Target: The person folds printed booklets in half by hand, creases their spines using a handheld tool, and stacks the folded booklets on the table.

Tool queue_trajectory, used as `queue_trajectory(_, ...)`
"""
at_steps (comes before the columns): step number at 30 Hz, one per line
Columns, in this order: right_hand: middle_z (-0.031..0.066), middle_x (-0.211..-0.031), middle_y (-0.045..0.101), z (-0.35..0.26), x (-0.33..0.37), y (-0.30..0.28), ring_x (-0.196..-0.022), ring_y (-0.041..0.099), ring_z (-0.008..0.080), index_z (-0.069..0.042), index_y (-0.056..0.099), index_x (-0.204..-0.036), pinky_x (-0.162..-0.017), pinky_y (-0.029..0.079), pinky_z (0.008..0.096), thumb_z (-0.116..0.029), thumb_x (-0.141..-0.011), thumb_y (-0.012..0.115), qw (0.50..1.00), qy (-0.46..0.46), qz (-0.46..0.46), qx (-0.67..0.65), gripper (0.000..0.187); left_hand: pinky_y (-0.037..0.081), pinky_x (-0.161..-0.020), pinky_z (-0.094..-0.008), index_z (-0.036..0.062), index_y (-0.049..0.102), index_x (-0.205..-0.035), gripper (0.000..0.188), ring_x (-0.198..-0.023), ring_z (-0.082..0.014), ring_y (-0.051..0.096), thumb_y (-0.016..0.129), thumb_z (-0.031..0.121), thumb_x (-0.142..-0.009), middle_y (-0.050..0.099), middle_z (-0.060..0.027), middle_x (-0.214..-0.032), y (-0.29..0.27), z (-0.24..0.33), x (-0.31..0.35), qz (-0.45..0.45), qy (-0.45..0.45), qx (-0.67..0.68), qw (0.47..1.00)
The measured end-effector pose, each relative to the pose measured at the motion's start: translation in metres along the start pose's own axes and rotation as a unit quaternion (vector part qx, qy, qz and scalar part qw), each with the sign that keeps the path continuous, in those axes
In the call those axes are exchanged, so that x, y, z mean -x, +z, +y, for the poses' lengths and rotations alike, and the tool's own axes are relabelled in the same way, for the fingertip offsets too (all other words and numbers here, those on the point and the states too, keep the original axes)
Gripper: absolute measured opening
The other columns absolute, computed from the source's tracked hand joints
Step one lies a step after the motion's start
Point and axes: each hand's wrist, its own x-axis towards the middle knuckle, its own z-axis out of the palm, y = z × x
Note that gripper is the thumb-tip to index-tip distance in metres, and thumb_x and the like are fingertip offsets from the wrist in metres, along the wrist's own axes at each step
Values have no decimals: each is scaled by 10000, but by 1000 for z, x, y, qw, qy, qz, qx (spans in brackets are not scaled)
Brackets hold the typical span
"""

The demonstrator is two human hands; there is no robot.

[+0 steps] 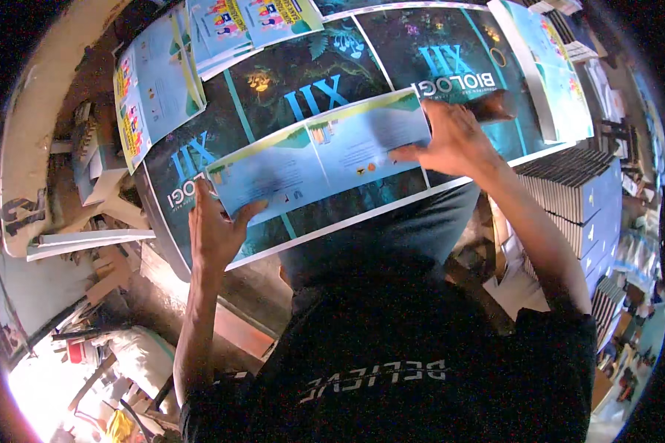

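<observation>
A long light-blue printed sheet (314,166), with a green band along its far edge, lies slantwise in front of me. My left hand (222,232) grips its left end, the thumb over the near edge and the fingers at the left side. At the right end my right hand (454,140) has hold of the sheet, with its thumb on the face and the fingers round the far corner. Beneath is a large dark sheet (325,55) printed with teal book covers, spread over the work surface.
Light-blue and yellow printed sheets (159,88) lie at the far left, and another small pile (255,26) sits at the back. A stack of pale-blue sheets (554,81) stands at the far right. Tall stacks of books (580,199) rise beside my right forearm.
</observation>
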Motion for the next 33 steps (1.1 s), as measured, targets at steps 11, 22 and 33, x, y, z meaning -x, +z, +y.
queue_trajectory(11,262,-968,643,8,-9,-1,-946,622,416,55,588,-959,-870,485,456,-549,-581,855,999,-19,-25,6,760,214,-1134,-555,141,216,-1539,969,-1439,-438,165,802,237,-774,255,-241,-1531,4,112,-17,138,173,-116,968)
queue_trajectory(22,239,-977,650,-12,8,-15,-981,623,401,15,565,-1134,-838,509,448,-468,-614,862,999,5,41,1,769,48,-1158,-595,58,304,-1510,603,-1481,-315,162,443,311,-981,227,-102,-1594,88,84,-52,185,200,-195,942)
queue_trajectory(33,119,-753,672,83,-12,-41,-836,653,219,-19,668,-768,-808,486,332,-523,-901,627,959,116,160,-201,523,53,-1180,-544,82,285,-1514,597,-1484,-304,159,443,328,-993,198,-106,-1603,96,75,-53,218,204,-111,948)
